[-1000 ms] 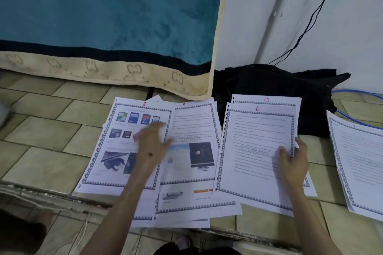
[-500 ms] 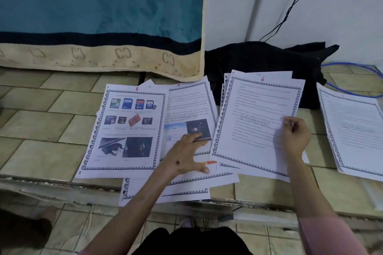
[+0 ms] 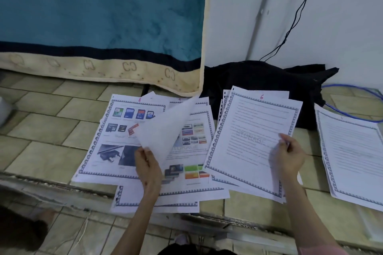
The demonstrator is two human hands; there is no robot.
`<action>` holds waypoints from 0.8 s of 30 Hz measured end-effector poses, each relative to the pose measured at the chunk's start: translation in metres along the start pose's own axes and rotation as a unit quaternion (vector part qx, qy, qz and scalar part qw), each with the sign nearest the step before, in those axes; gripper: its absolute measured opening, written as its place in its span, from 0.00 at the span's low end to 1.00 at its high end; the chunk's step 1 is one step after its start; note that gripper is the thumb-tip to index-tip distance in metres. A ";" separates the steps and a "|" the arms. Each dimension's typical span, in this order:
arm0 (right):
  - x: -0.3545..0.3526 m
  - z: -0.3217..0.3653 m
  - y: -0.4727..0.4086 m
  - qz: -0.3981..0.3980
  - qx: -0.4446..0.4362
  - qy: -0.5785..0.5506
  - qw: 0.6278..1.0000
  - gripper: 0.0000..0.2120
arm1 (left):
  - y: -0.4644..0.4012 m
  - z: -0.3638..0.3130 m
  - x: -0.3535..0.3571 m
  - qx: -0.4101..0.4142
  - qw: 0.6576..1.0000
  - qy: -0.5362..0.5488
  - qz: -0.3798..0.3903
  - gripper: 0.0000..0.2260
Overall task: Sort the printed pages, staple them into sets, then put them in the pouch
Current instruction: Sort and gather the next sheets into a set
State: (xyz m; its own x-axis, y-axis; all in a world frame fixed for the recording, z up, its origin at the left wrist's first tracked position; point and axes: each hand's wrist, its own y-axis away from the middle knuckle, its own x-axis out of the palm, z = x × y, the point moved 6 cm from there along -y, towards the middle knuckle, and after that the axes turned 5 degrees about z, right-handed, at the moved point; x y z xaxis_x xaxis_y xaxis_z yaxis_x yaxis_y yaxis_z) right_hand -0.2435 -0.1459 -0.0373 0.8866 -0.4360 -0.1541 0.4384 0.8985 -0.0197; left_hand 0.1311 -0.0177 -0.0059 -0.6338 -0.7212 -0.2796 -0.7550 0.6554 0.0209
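Printed pages with blue borders lie spread on the tiled floor. My left hand (image 3: 147, 164) pinches the lower corner of one sheet (image 3: 165, 130) and lifts it, its blank back facing me, above the middle pile (image 3: 192, 147) of picture pages. Left of it lies the page numbered 8 (image 3: 116, 134) with memory-card pictures. My right hand (image 3: 288, 154) grips the right edge of the text stack topped by page 6 (image 3: 248, 141). A further text stack (image 3: 352, 155) lies at the far right. No stapler or pouch is visible.
A striped red, teal and cream blanket (image 3: 99, 27) hangs at the back left. A black cloth bundle (image 3: 265, 80) sits against the white wall, with a black cable (image 3: 298, 12) above and a blue cable (image 3: 352, 101) beside it. A step edge (image 3: 62, 190) runs below the pages.
My left hand has gone from pressing on the middle pile to lifting its top sheet up and leftward. My right hand keeps its hold on the page 6 stack.
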 end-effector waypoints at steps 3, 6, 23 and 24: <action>0.008 0.005 -0.002 0.022 -0.008 0.010 1.000 0.11 | -0.014 0.018 -0.005 -0.066 0.990 0.108 -0.056 0.13; 0.010 0.007 -0.001 0.044 -0.041 0.066 0.996 0.11 | -0.011 0.016 -0.009 -0.021 0.989 0.112 -0.089 0.15; 0.023 0.006 0.003 0.129 -0.158 0.484 0.851 0.16 | 0.008 0.005 0.007 0.019 0.998 0.062 -0.016 0.08; 0.024 0.006 0.002 0.140 -0.151 0.509 0.836 0.17 | 0.009 0.003 0.011 0.025 0.999 0.044 0.021 0.08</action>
State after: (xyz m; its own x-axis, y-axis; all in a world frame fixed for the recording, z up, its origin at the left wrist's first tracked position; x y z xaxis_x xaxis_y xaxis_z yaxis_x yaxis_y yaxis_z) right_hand -0.2209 -0.1549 -0.0355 0.2970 -0.0760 -0.9518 0.0420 0.9969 -0.0665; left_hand 0.1176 -0.0186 -0.0114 -0.6781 -0.7088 -0.1946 -0.7200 0.6938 -0.0179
